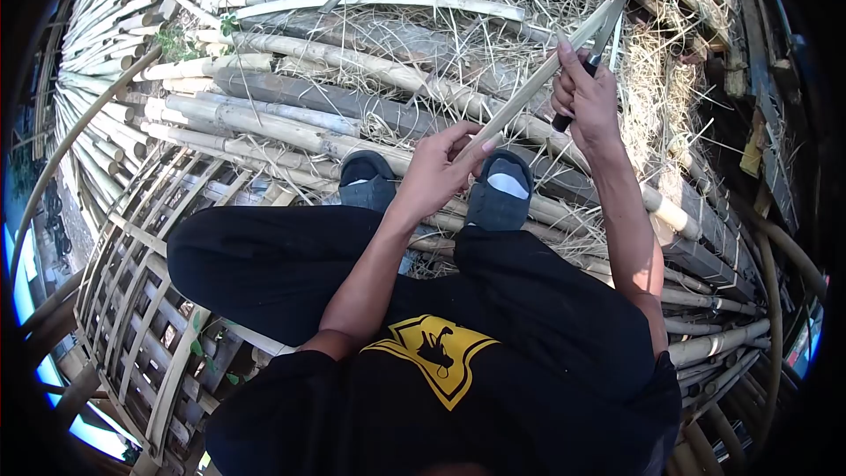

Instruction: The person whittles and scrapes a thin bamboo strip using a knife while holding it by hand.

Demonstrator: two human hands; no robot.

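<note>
A long pale bamboo strip (523, 95) slants up and to the right in front of me. My left hand (438, 169) is closed around its lower end, thumb along the strip. My right hand (584, 99) grips the dark handle of a knife (608, 33). The knife's blade points up and away, close beside the strip's far end. My right thumb and fingertips lie at the strip too. Whether the blade's edge touches the strip, I cannot tell.
Bamboo poles (361, 57) lie side by side under and ahead of my feet. Loose shavings (656, 79) cover the poles at the upper right. A woven bamboo lattice (145, 300) stands at my left. My slippers (499, 203) rest on the poles.
</note>
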